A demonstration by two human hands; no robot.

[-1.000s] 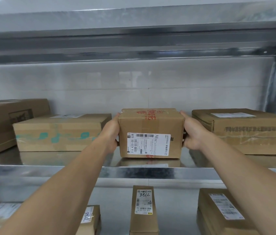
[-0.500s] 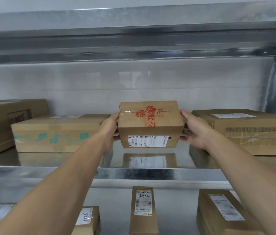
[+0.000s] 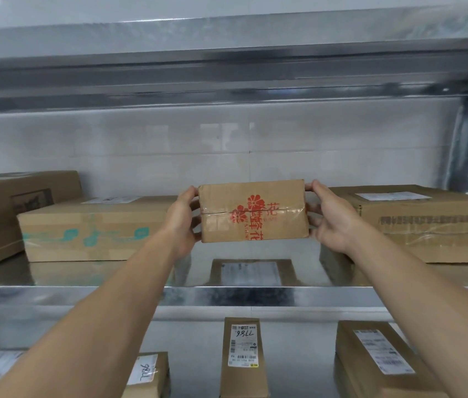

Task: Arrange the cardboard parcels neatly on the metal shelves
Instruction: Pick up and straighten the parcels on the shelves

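Parcel [image 3: 252,211], red-printed: held clear above the shelf [image 3: 227,295], in the gap between teal-taped box [image 3: 92,228] and wide box [image 3: 428,222]. Left hand [image 3: 182,222] and right hand [image 3: 331,219] clasp its ends, fingers [image 3: 313,185] curled round the edges, probably to square it before set-down. The 2 boxes stand near, limiting side room. Lower parcels [image 3: 242,354] beneath, out of the way.

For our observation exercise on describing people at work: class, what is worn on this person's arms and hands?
Nothing that shows. The left arm and right arm are bare to the picture's edge, with no sleeves. The left grip and right grip are ungloved hands, with no ring, watch or band visible.
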